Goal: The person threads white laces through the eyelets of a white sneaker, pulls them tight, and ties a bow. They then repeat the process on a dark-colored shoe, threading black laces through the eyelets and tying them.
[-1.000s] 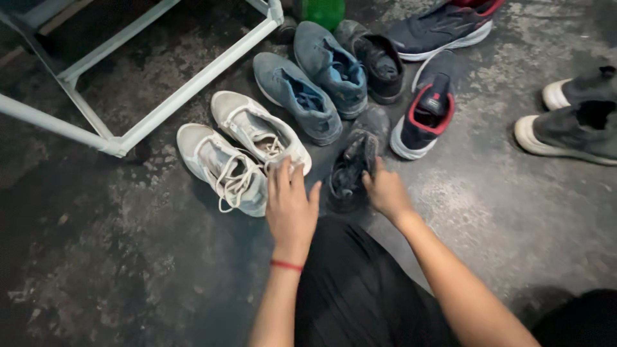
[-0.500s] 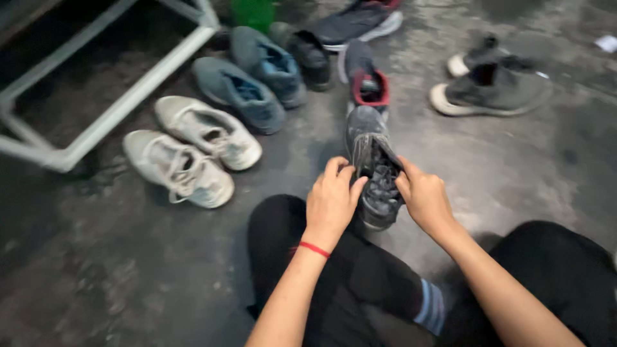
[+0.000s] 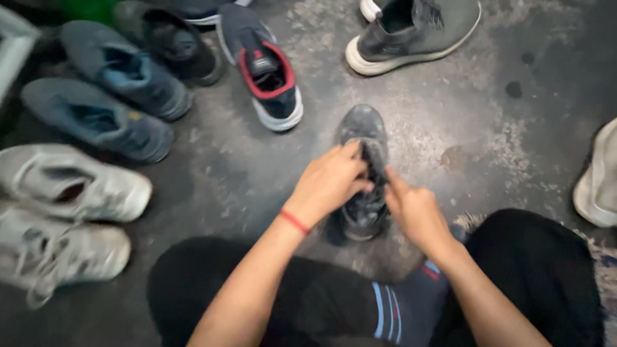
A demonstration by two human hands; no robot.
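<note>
Head cam, looking down at a concrete floor (image 3: 450, 148), shoes scattered all round

Around the work: pair of pale grey sneakers (image 3: 71, 193) at 9 o'clock, laces loose on the nearer one. Pair of blue-grey sneakers (image 3: 96, 122) at 10 o'clock. Black shoe (image 3: 173, 45) at 11 o'clock, and next to it a navy sneaker with red collar and white sole (image 3: 267, 74). Grey high-top with white sole (image 3: 411, 32) at 1 o'clock. Edge of a whitish shoe (image 3: 598, 180) at 3 o'clock, cut off by the frame. None of them touch the dark shoe, floor between them is bare. White frame leg (image 3: 13, 45) just shows at top left

Nothing blocks my view of the hands. The hands themselves cover the shoe's opening, so I cannot tell what the inside looks like

Dark shoe (image 3: 364, 167) sits dead centre on the floor, toe pointing to 12 o'clock, heel toward the person's black trousers (image 3: 308, 295) and a navy sock with pale stripes (image 3: 405, 308). It looks black to dark grey, scuffed and dusty on the toe. Image is blurred, so no detail on laces

Left hand (image 3: 331, 183), red band (image 3: 294, 222) on the wrist, is pinched on the shoe's upper edge from the 9 o'clock side. Right hand (image 3: 414, 212) is pinched on the same edge from the 3 o'clock side. Both hands closed on the shoe, close together over its opening
</note>
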